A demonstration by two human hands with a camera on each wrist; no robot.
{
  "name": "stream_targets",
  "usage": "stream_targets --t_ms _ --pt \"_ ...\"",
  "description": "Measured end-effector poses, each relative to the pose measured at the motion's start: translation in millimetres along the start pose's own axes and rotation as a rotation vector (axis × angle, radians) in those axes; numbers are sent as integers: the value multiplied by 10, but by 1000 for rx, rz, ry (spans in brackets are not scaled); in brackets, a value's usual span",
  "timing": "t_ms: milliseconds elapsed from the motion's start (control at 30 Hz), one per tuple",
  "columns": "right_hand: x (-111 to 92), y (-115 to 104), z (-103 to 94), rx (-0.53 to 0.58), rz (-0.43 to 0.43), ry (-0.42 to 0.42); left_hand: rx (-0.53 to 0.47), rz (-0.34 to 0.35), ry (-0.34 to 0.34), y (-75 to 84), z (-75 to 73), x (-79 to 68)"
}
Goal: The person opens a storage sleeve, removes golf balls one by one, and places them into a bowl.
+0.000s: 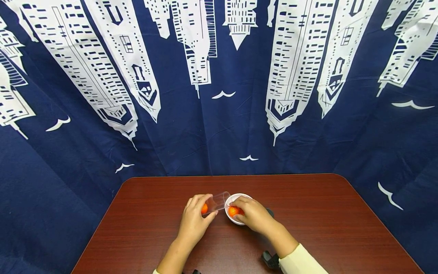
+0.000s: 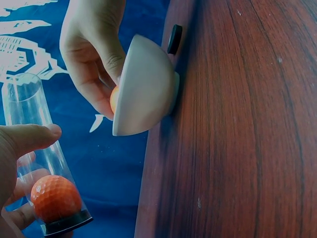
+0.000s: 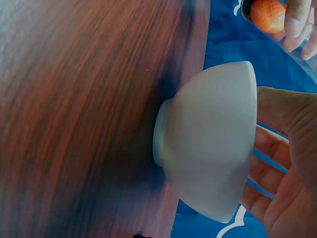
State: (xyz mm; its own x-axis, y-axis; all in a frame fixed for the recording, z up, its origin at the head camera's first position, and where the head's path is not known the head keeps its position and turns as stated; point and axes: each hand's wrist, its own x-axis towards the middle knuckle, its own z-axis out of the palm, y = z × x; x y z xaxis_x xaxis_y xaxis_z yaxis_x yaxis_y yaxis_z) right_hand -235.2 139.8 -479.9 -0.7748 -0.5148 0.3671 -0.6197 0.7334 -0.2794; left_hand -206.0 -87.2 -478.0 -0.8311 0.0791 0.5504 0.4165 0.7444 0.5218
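My left hand (image 1: 195, 219) grips a clear plastic tube (image 1: 219, 201), tilted with its open mouth toward the bowl. At the tube's lower end, over a black cap (image 2: 68, 224), sits an orange golf ball (image 2: 56, 198). A white bowl (image 2: 146, 89) stands on the table, right of the tube. My right hand (image 1: 254, 215) reaches over its rim, thumb and fingers about a second orange golf ball (image 1: 234, 211) inside. From the right wrist view the bowl's wall (image 3: 213, 139) hides that ball and the fingertips.
A loose black cap (image 2: 175, 39) lies on the brown wooden table (image 1: 164, 190) beside the bowl, partly behind my right hand in the head view. A dark blue curtain (image 1: 219, 125) with white buildings hangs along the table's far edge.
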Motion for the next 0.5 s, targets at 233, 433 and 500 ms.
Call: stream_targets --t_ms 233,433,500 --pt "38 44 22 1 -12 -39 0 18 5 -21 4 7" --pt "40 58 35 -9 -10 -53 -2 15 7 -26 5 10" --pt "37 62 40 -7 -5 -55 -4 15 8 -26 5 10"
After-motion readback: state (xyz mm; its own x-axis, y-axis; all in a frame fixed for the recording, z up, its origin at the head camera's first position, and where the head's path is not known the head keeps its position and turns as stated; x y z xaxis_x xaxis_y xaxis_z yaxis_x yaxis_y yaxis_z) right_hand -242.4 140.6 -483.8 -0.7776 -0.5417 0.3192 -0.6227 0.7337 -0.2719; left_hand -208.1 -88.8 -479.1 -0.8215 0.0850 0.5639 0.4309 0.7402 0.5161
